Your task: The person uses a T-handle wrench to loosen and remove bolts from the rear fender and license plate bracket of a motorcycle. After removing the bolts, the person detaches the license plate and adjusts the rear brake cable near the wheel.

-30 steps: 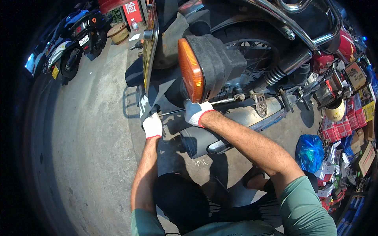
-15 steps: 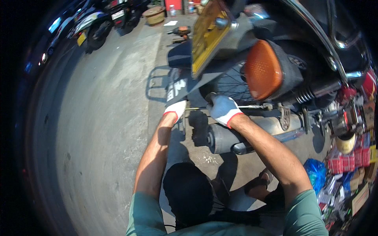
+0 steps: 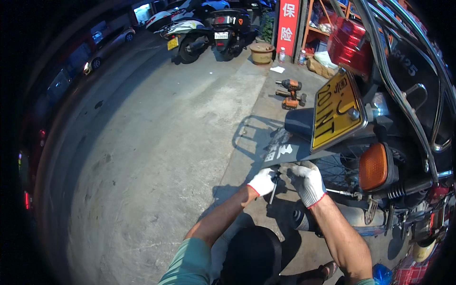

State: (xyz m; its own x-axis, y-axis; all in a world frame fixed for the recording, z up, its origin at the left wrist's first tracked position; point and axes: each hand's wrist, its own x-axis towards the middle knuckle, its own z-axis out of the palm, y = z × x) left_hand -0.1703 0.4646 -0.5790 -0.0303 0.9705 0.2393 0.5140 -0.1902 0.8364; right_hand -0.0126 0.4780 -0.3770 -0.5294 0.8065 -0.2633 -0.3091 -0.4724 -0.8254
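Note:
Both hands wear white knit gloves with red cuffs, close together behind the rear wheel of a motorcycle. My left hand (image 3: 262,182) is closed around what looks like a T-handle wrench (image 3: 273,191); a thin metal bar sticks out below the fingers, and the rest is hidden. My right hand (image 3: 308,183) is just to its right, fingers bent toward the left hand. What these fingers pinch, if anything, is hidden. Above them hangs a dark mud flap (image 3: 297,154) with white marks, under a yellow license plate (image 3: 336,113). A grey muffler (image 3: 304,217) lies below the right wrist.
An orange turn signal (image 3: 373,167) and chrome rack tubes (image 3: 387,78) jut out at right. Cordless power tools (image 3: 290,95) lie on the concrete floor beyond the flap. Farther back are parked scooters (image 3: 225,33), a flowerpot (image 3: 261,53) and a red signboard (image 3: 288,26).
The view has shifted, so the motorcycle sits lower and farther right. My right hand has come nearer to the left one; the tool's shaft between them no longer shows.

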